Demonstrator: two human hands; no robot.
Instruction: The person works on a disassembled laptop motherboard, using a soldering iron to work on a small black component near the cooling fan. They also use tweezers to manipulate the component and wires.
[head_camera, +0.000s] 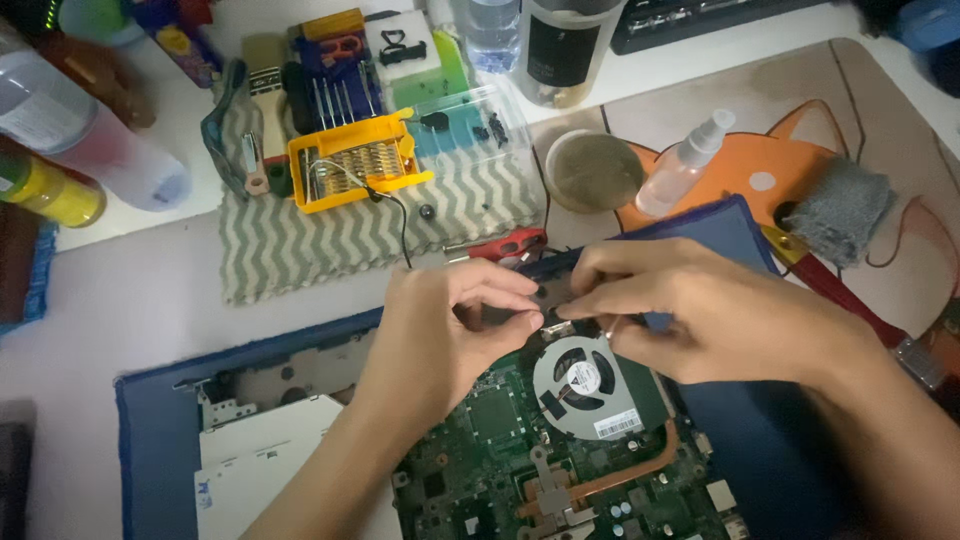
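Observation:
An opened blue laptop (160, 440) lies on the desk with its green circuit board (480, 450) bared. A round grey cooling fan (580, 385) sits at the board's upper right, and a copper heat pipe (640, 470) runs from it. My left hand (450, 330) and my right hand (690, 310) meet just above the fan. Both pinch a small dark part (553, 298) at the laptop's far edge. What exactly the fingertips hold is mostly hidden.
A zigzag cloth (300, 245) carries a yellow bit holder (355, 160) and a clear parts tray (470, 125). Red-handled pliers (510, 243), a round tin (595, 170), a spray bottle (685, 165), a grey cloth (840, 210) and bottles at far left (80, 140) stand around.

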